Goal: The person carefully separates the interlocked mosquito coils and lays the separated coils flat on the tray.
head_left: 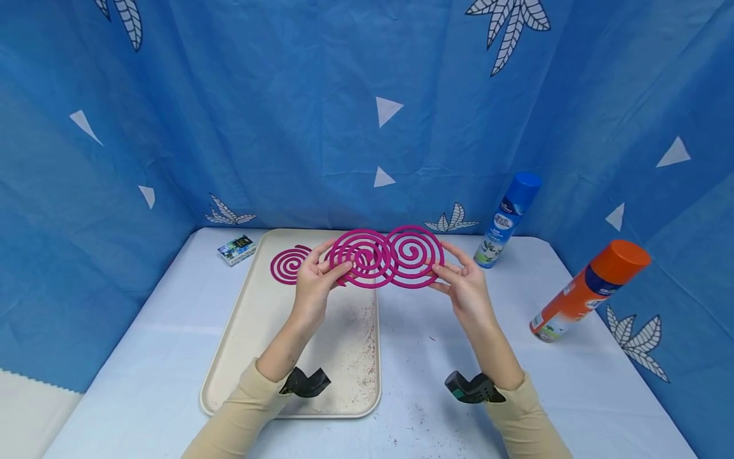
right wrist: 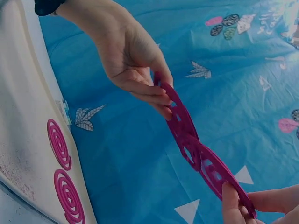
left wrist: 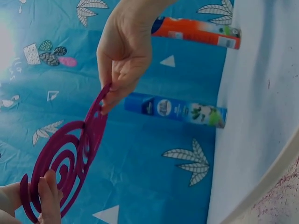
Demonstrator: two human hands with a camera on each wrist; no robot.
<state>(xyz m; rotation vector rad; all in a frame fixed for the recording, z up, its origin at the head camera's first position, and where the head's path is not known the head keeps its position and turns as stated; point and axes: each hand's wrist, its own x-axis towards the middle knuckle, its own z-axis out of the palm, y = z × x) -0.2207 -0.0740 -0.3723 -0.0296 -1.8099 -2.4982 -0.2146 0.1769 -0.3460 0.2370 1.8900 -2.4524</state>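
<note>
Two magenta mosquito coils, a left coil (head_left: 365,257) and a right coil (head_left: 412,254), overlap at their inner edges. They are held up above the table. My left hand (head_left: 312,284) pinches the outer side of the left coil between thumb and fingers. On the opposite side, my right hand (head_left: 469,290) grips the right coil's outer rim, thumb in front and fingers behind. The right wrist view shows the joined pair nearly edge-on. Below, a flat coil (head_left: 293,264) lies on the cream tray (head_left: 252,363); a second tray coil (right wrist: 69,198) is partly hidden behind my left hand in the head view.
A small printed box (head_left: 236,250) sits left of the tray's far end. At the back right stands a blue spray can (head_left: 503,223), with an orange spray can (head_left: 590,290) nearer on the right. Magenta crumbs dot the tray and the white table (head_left: 424,357).
</note>
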